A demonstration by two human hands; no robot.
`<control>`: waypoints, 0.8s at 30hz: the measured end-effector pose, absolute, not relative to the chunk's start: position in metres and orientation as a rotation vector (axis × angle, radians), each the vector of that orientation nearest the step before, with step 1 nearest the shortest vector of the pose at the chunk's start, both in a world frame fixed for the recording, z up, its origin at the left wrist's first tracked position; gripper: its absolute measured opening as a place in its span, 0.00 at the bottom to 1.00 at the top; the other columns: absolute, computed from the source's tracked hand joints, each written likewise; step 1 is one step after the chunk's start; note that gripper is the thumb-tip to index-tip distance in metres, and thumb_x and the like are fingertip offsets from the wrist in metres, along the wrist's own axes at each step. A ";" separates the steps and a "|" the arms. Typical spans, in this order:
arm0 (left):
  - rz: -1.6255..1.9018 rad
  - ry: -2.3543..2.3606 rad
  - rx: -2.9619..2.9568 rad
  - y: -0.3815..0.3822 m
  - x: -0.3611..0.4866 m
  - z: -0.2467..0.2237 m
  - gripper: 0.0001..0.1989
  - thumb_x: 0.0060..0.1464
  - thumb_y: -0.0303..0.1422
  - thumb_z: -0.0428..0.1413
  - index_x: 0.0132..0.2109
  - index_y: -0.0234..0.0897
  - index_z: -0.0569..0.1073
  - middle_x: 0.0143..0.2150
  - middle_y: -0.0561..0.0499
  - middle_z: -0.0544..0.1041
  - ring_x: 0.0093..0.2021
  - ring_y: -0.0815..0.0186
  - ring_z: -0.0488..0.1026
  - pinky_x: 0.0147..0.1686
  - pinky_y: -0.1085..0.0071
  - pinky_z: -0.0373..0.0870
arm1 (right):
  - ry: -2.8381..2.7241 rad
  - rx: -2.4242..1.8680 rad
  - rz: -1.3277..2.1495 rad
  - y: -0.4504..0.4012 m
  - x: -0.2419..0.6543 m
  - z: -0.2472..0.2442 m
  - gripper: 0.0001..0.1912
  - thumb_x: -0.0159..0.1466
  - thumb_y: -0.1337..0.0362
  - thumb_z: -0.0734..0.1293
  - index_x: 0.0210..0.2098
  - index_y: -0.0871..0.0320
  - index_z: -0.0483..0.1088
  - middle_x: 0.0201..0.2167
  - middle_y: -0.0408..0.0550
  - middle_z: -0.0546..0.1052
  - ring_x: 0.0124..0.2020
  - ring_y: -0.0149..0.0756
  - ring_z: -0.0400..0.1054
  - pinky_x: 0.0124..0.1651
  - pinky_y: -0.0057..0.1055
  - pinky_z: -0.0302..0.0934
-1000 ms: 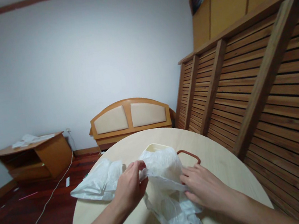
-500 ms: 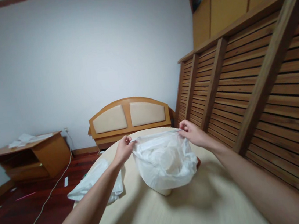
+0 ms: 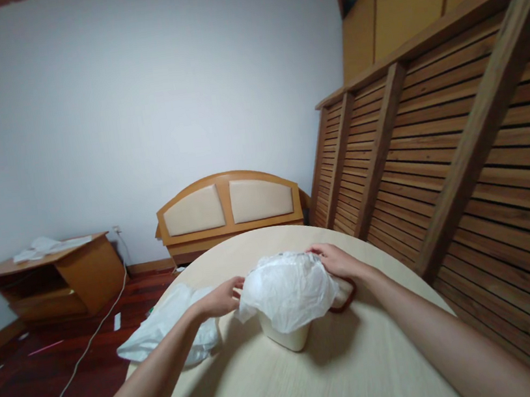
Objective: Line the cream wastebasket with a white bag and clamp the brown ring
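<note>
A thin white plastic bag (image 3: pixel 288 290) drapes over the top of a cream container (image 3: pixel 289 339), covering its opening and most of its sides. Only the container's rounded lower corner shows, plus a reddish-brown curved piece (image 3: pixel 346 304) that sticks out at the right. My left hand (image 3: pixel 224 296) is at the bag's left edge with curled fingers, their tips partly hidden against the plastic. At the far right edge of the bag, my right hand (image 3: pixel 333 260) pinches the plastic between thumb and fingers.
Another crumpled white plastic bag (image 3: pixel 184 328) lies at the left of the round table (image 3: pixel 368 368), under my left forearm. A slatted wooden frame (image 3: pixel 436 154) leans at the right. Beyond the table stands a headboard (image 3: pixel 228 200); a low cabinet (image 3: pixel 74 278) is on the left.
Both hands have come down from the bag's raised, stretched far edge. The bag now sits lower over the container, whose corner and brown piece show more.
</note>
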State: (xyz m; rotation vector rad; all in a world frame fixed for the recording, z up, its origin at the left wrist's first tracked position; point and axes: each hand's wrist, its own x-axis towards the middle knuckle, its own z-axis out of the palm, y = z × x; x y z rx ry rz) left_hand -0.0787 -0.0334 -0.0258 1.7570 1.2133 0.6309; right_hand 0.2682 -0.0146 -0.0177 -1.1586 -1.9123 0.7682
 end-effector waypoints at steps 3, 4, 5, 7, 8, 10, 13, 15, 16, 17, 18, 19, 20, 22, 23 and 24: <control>0.829 1.023 1.882 -0.040 -0.081 -0.015 0.22 0.48 0.31 0.59 0.52 0.36 0.74 0.55 0.41 0.76 0.56 0.56 0.73 0.56 0.61 0.69 | -1.874 -1.081 0.727 -0.036 0.263 0.003 0.22 0.72 0.51 0.54 0.46 0.57 0.74 0.49 0.53 0.79 0.49 0.42 0.72 0.48 0.37 0.66; 0.861 0.960 1.914 -0.043 -0.081 -0.013 0.20 0.52 0.33 0.57 0.53 0.35 0.73 0.55 0.41 0.76 0.56 0.57 0.73 0.57 0.60 0.68 | -1.900 -1.029 0.703 -0.045 0.262 0.010 0.23 0.72 0.50 0.55 0.48 0.57 0.73 0.49 0.54 0.79 0.50 0.43 0.72 0.50 0.38 0.65; 0.873 0.916 1.939 -0.047 -0.082 -0.012 0.19 0.55 0.35 0.55 0.54 0.35 0.72 0.54 0.41 0.76 0.54 0.57 0.73 0.56 0.59 0.68 | -1.951 -0.996 0.660 -0.055 0.260 0.017 0.21 0.71 0.49 0.59 0.49 0.57 0.74 0.47 0.53 0.79 0.50 0.43 0.72 0.52 0.39 0.64; 0.876 0.905 1.988 -0.056 -0.082 -0.011 0.19 0.58 0.39 0.56 0.54 0.36 0.70 0.49 0.43 0.77 0.49 0.59 0.74 0.52 0.61 0.70 | -2.061 -0.985 0.549 -0.075 0.259 0.026 0.19 0.65 0.51 0.68 0.48 0.56 0.75 0.45 0.52 0.79 0.47 0.43 0.72 0.53 0.40 0.64; 0.894 0.929 2.021 -0.062 -0.082 -0.011 0.19 0.58 0.41 0.57 0.53 0.36 0.70 0.47 0.44 0.77 0.47 0.60 0.74 0.49 0.62 0.70 | -2.103 -0.984 0.485 -0.085 0.259 0.029 0.16 0.63 0.53 0.70 0.47 0.55 0.76 0.44 0.51 0.80 0.46 0.43 0.72 0.52 0.40 0.64; 0.943 1.011 2.105 -0.074 -0.084 -0.011 0.16 0.57 0.43 0.58 0.46 0.36 0.71 0.41 0.47 0.76 0.42 0.61 0.73 0.45 0.65 0.70 | -2.172 -0.960 0.389 -0.104 0.259 0.029 0.12 0.63 0.57 0.71 0.43 0.55 0.77 0.42 0.50 0.80 0.44 0.41 0.73 0.50 0.38 0.64; 0.903 1.085 2.255 -0.097 -0.088 -0.016 0.11 0.58 0.41 0.57 0.37 0.37 0.71 0.36 0.50 0.75 0.39 0.63 0.72 0.44 0.67 0.68 | -2.283 -0.911 0.387 -0.128 0.261 0.020 0.16 0.63 0.59 0.71 0.50 0.54 0.75 0.40 0.49 0.80 0.41 0.39 0.73 0.49 0.36 0.65; 0.743 1.085 2.362 -0.111 -0.091 -0.023 0.08 0.58 0.37 0.56 0.38 0.38 0.72 0.37 0.50 0.77 0.39 0.63 0.73 0.43 0.68 0.68 | -2.410 -0.889 0.402 -0.140 0.262 0.007 0.19 0.63 0.62 0.71 0.53 0.54 0.74 0.40 0.48 0.80 0.41 0.38 0.74 0.50 0.36 0.65; 0.636 1.077 2.419 -0.117 -0.093 -0.028 0.06 0.57 0.35 0.55 0.38 0.38 0.73 0.38 0.50 0.78 0.39 0.63 0.73 0.42 0.69 0.68 | -2.485 -0.881 0.395 -0.145 0.262 0.000 0.18 0.63 0.64 0.70 0.53 0.54 0.74 0.40 0.48 0.81 0.41 0.39 0.74 0.50 0.36 0.64; 0.518 1.090 2.480 -0.122 -0.094 -0.032 0.04 0.55 0.32 0.56 0.38 0.38 0.74 0.38 0.49 0.79 0.39 0.62 0.74 0.41 0.69 0.68 | -2.566 -0.875 0.382 -0.149 0.263 -0.008 0.15 0.63 0.66 0.69 0.49 0.54 0.76 0.40 0.49 0.81 0.42 0.40 0.74 0.49 0.36 0.64; 0.380 1.096 2.539 -0.127 -0.095 -0.037 0.05 0.52 0.29 0.57 0.38 0.39 0.76 0.38 0.49 0.80 0.39 0.61 0.75 0.40 0.68 0.68 | -2.642 -0.883 0.366 -0.152 0.264 -0.015 0.12 0.62 0.69 0.68 0.45 0.54 0.78 0.39 0.49 0.81 0.42 0.40 0.75 0.48 0.36 0.64; 0.258 1.088 2.573 -0.130 -0.096 -0.040 0.07 0.50 0.28 0.57 0.38 0.39 0.77 0.39 0.48 0.81 0.40 0.59 0.76 0.40 0.68 0.68 | -2.709 -0.916 0.350 -0.155 0.265 -0.023 0.11 0.62 0.70 0.67 0.41 0.54 0.79 0.37 0.49 0.82 0.41 0.41 0.75 0.47 0.35 0.64; 0.168 1.082 2.583 -0.133 -0.096 -0.042 0.08 0.50 0.28 0.58 0.38 0.39 0.78 0.39 0.48 0.82 0.40 0.58 0.77 0.40 0.67 0.69 | -2.746 -0.988 0.336 -0.157 0.266 -0.029 0.11 0.61 0.71 0.66 0.38 0.54 0.79 0.36 0.48 0.82 0.39 0.41 0.75 0.44 0.34 0.63; 0.134 1.103 2.544 -0.134 -0.095 -0.042 0.07 0.53 0.31 0.57 0.38 0.40 0.79 0.38 0.48 0.82 0.39 0.58 0.78 0.40 0.66 0.70 | -2.758 -1.160 0.314 -0.158 0.267 -0.036 0.08 0.60 0.69 0.67 0.34 0.54 0.79 0.33 0.48 0.82 0.36 0.42 0.76 0.40 0.33 0.62; 0.205 1.148 2.508 -0.133 -0.093 -0.040 0.08 0.56 0.33 0.55 0.39 0.39 0.79 0.37 0.48 0.82 0.37 0.59 0.78 0.39 0.66 0.71 | -2.714 -1.248 0.299 -0.157 0.265 -0.037 0.06 0.61 0.67 0.68 0.34 0.54 0.79 0.32 0.48 0.82 0.35 0.43 0.76 0.38 0.33 0.61; 0.327 1.202 2.464 -0.131 -0.092 -0.038 0.10 0.59 0.35 0.53 0.40 0.39 0.79 0.37 0.47 0.82 0.36 0.60 0.78 0.38 0.66 0.72 | -2.642 -1.326 0.279 -0.157 0.263 -0.037 0.06 0.63 0.63 0.68 0.34 0.55 0.78 0.32 0.49 0.82 0.34 0.43 0.76 0.36 0.32 0.60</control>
